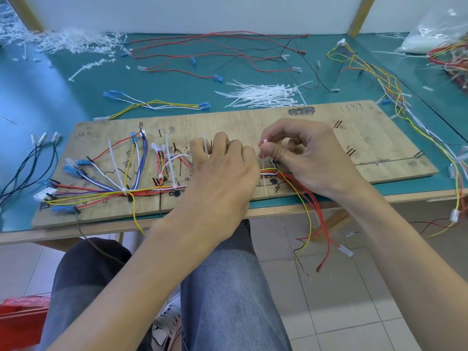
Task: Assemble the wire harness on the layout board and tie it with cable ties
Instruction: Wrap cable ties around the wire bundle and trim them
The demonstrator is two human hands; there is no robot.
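Right hand (304, 155) pinched a white cable tie (265, 141) near its head between thumb and forefinger, the strap running down to the wire harness (114, 192) just beneath. Left hand (222, 171) lay beside it, fingers curled down over the bundle; whether they gripped anything could not be told. An upright tie tail (205, 143) stood among them. The harness ran along the near edge of the layout board (367, 138), fanning out at its left end, with red and yellow wires (310, 219) dropping over the near edge of the worktop (177, 82). Loose cable ties (263, 95) lay behind the board, and trimmed tie ends (76, 41) were heaped toward the far left corner.
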